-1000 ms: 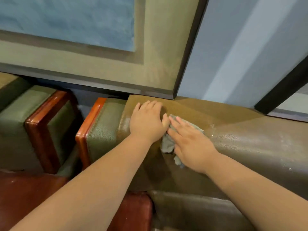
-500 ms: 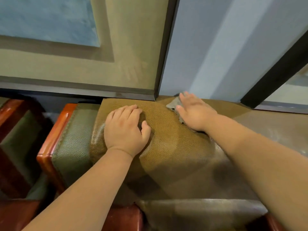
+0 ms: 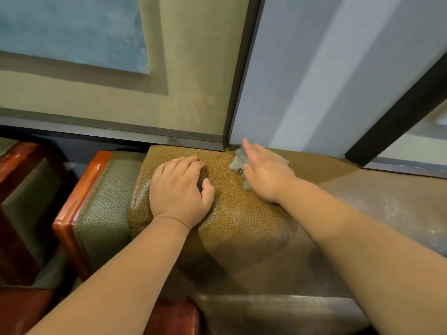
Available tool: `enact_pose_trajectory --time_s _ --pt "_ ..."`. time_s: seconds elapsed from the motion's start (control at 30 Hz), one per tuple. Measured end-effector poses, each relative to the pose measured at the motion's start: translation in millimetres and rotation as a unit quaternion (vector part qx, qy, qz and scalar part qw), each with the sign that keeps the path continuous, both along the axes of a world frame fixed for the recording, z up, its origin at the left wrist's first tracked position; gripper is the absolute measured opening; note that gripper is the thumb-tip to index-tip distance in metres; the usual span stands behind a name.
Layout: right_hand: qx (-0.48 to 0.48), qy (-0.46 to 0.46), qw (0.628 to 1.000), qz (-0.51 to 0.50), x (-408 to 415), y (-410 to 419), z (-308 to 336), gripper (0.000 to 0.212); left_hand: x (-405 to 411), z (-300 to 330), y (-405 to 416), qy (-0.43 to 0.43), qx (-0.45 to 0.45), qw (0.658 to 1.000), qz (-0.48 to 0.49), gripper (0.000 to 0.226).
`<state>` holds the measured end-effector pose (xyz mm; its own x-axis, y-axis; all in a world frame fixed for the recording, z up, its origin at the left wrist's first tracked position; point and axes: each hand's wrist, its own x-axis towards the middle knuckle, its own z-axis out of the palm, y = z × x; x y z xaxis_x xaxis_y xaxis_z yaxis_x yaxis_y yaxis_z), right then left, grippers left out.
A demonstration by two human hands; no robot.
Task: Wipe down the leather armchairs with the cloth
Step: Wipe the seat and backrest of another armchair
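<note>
Armchair top edge (image 3: 242, 213): open leather between the left hand (image 3: 179, 189) and right hand (image 3: 266, 172). Bare leather runs on toward the right end, past the right forearm. Far edge blocked: wall panel (image 3: 188, 68) and dark frame strip (image 3: 239, 68) sit tight against it. Left end drops to a wooden armrest (image 3: 79, 197); narrow gap, then a second chair (image 3: 21, 189).

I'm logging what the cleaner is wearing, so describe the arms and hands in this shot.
Both forearms are bare, no sleeves in view. The left hand and right hand wear no gloves, and no rings, watch or bracelet show. Fingernails look short and unpainted.
</note>
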<state>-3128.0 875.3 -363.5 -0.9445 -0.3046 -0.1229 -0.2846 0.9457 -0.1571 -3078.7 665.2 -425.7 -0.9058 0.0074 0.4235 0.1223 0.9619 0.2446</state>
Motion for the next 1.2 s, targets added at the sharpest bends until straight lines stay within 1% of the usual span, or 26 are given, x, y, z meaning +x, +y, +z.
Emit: enact_pose_trajectory --time_s 0.1,0.13,0.17,0.23,0.27,0.3,0.33,0.37,0.43,0.47,0.53,0.57,0.6,0.7,0.77,0.8,0.83,0.9,0.93,0.97,1.0,1.03,1.1,1.17,1.2 --pt "0.023 0.028 0.989 0.141 56 20 -8 0.066 0 1 0 0.006 0.006 1.000 -0.001 0.048" --pt "0.035 0.036 0.987 0.151 60 38 -10 0.065 0 1 0 0.005 0.008 1.000 0.000 0.048" --pt "0.042 0.045 0.991 0.121 56 59 -11 0.062 1 1 1 0.005 0.009 1.000 0.001 0.048" --pt "0.061 0.030 0.998 -0.004 38 100 -7 0.059 1 1 1 0.007 0.010 1.000 0.000 0.048" --pt "0.072 0.014 0.995 -0.060 31 113 -5 0.058 2 1 1 0.009 0.012 1.000 0.001 0.048" --pt "0.078 0.016 0.993 -0.087 28 116 -5 0.059 3 1 1 0.012 0.013 1.000 0.002 0.048" --pt "0.075 0.031 0.993 -0.084 32 105 -7 0.061 3 1 2 0.013 0.012 1.000 0.004 0.047" --pt "0.067 0.054 0.995 -0.055 42 87 -10 0.066 3 2 3 0.010 0.012 1.000 0.005 0.047" --pt "0.054 0.086 0.994 0.040 74 45 -23 0.072 4 4 4 0.005 0.009 1.000 0.009 0.047" --pt "0.055 0.091 0.991 0.080 90 31 -30 0.070 5 5 4 0.005 0.008 1.000 0.011 0.047" --pt "0.058 0.081 0.987 0.123 101 33 -29 0.066 6 6 5 0.001 0.007 1.000 0.012 0.048" --pt "0.058 0.081 0.988 0.114 99 49 -27 0.066 7 8 5 -0.005 0.006 1.000 0.010 0.049" --pt "0.066 0.089 0.991 0.081 94 73 -28 0.067 7 9 6 -0.009 0.002 1.000 0.009 0.050" --pt "0.086 0.094 0.987 -0.098 85 144 -27 0.072 8 13 7 -0.023 -0.032 0.999 0.022 0.048" --pt "0.090 0.083 0.975 -0.187 85 147 -29 0.081 9 21 13 -0.052 -0.056 0.997 0.028 0.043" --pt "0.093 0.076 0.974 -0.192 88 132 -31 0.084 10 26 17 -0.073 -0.069 0.994 0.032 0.040" --pt "0.099 0.068 0.980 -0.162 93 111 -34 0.083 12 33 23 -0.095 -0.081 0.991 0.039 0.037" --pt "0.098 0.057 0.993 -0.033 112 72 -41 0.077 15 49 41 -0.135 -0.074 0.986 0.069 0.037" --pt "0.103 0.056 0.993 0.029 123 65 -41 0.074 14 56 51 -0.151 -0.054 0.983 0.085 0.039" --pt "0.089 0.052 0.992 0.067 131 70 -35 0.071 13 61 62 -0.168 -0.034 0.981 0.091 0.040" --pt "0.069 0.055 0.993 0.079 132 86 -27 0.068 12 64 75 -0.187 -0.021 0.979 0.081 0.040" --pt "0.058 0.059 0.995 0.057 129 108 -21 0.065 9 64 90 -0.202 -0.019 0.978 0.055 0.041" --pt "0.056 0.070 0.994 -0.070 114 158 -10 0.056 5 59 121 -0.218 -0.022 0.976 -0.011 0.046" --pt "0.064 0.048 0.975 -0.207 99 191 -5 0.055 3 50 149 -0.222 -0.024 0.973 -0.055 0.056" --pt "0.069 0.032 0.966 -0.249 94 188 -6 0.057 3 45 158 -0.213 -0.030 0.975 -0.060 0.061"
